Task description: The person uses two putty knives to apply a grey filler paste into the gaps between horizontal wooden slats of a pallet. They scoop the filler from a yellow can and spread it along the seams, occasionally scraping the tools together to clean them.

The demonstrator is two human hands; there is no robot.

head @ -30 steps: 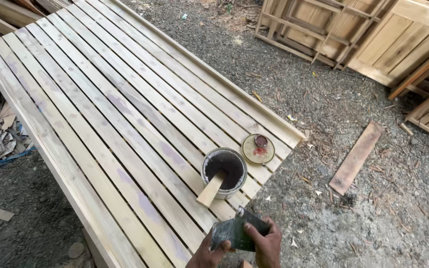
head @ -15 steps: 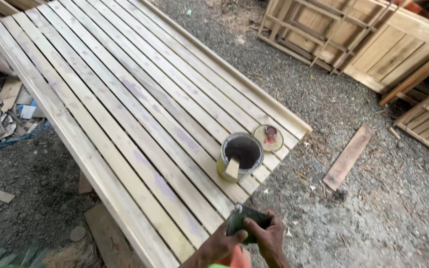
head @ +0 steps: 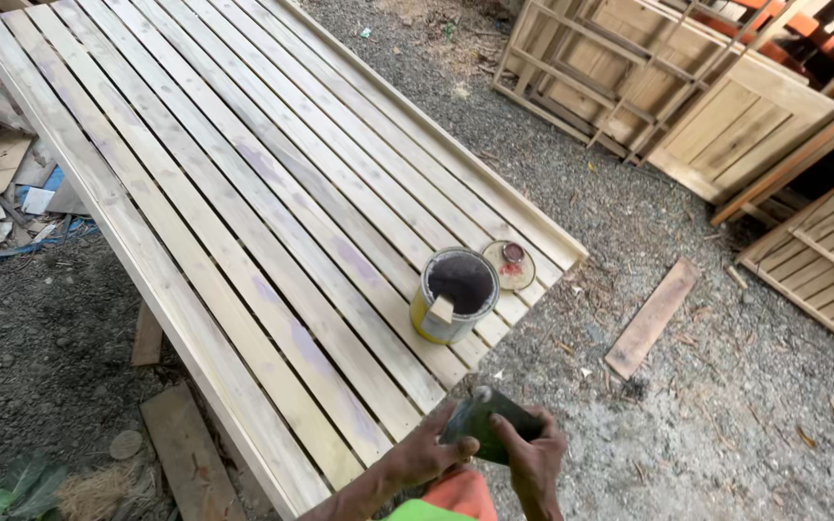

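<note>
Both my hands hold one small dark green object (head: 483,423) at the bottom of the view, just off the near end of a long slatted wooden panel (head: 205,193). My left hand (head: 427,452) grips its left side, my right hand (head: 533,452) its right side. A little ahead of them, on the panel's near end, stands an open yellow tin can (head: 456,294) with dark contents and a wooden stick leaning in it. The can's round lid (head: 508,265) lies flat beside it, to its right.
Gravel ground surrounds the panel. A loose board (head: 653,316) lies on the gravel to the right. Wooden slatted frames (head: 668,96) lean and lie at the far right. Scrap boards (head: 180,449) and debris (head: 12,193) sit on the left.
The view has shifted, so the can and lid sit higher and further from my hands. Both hands still hold the dark green object, now slightly lower in view.
</note>
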